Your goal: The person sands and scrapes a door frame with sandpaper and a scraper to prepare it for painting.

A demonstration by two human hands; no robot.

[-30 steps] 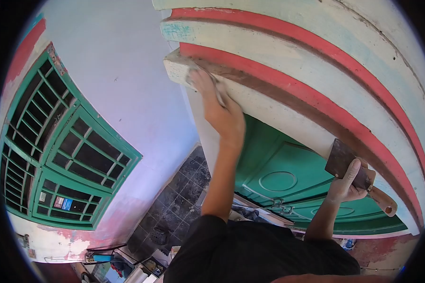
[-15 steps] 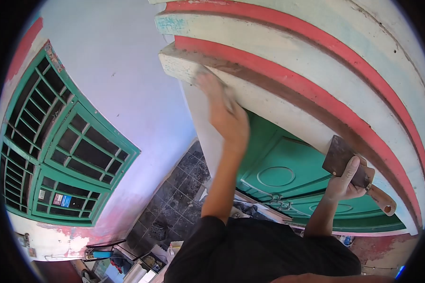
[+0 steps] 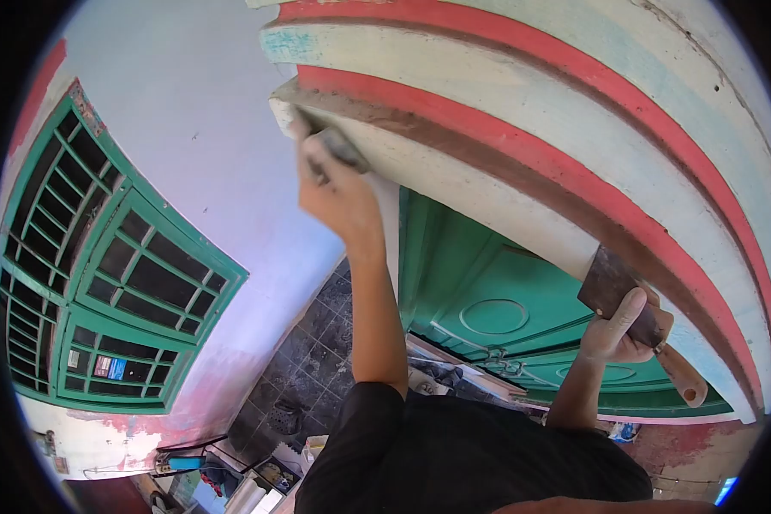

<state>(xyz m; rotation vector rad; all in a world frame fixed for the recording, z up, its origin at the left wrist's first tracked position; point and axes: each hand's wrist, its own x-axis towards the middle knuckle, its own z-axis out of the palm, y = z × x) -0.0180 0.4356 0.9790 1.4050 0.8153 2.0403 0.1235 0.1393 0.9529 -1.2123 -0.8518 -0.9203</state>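
Observation:
My left hand (image 3: pixel 341 193) is closed around a dark grey pad, probably folded sandpaper (image 3: pixel 344 151), partly blurred by motion. It is at the left end of the lowest cream moulding (image 3: pixel 454 158) above the doorway. Over at the right, my right hand (image 3: pixel 618 332) grips a putty knife (image 3: pixel 608 283) by its blade, thumb flat across the metal. The knife's wide, rust-brown blade points up and to the left beside the moulding. Its wooden handle (image 3: pixel 684 377), with a hole at the end, sticks out below the fingers.
Curved cream and red bands (image 3: pixel 505 43) rise overhead. Beneath them is a green panelled door (image 3: pixel 488 283). A green barred window (image 3: pixel 137 283) is in the pale wall (image 3: pixel 197 154) at left. Below lie dark floor tiles (image 3: pixel 308 351), a dark sandal (image 3: pixel 285 417) and assorted clutter (image 3: pixel 257 484).
My left hand has moved left along the moulding towards its end, and the grey pad shows more. The right hand keeps its hold on the putty knife. The view has shifted slightly.

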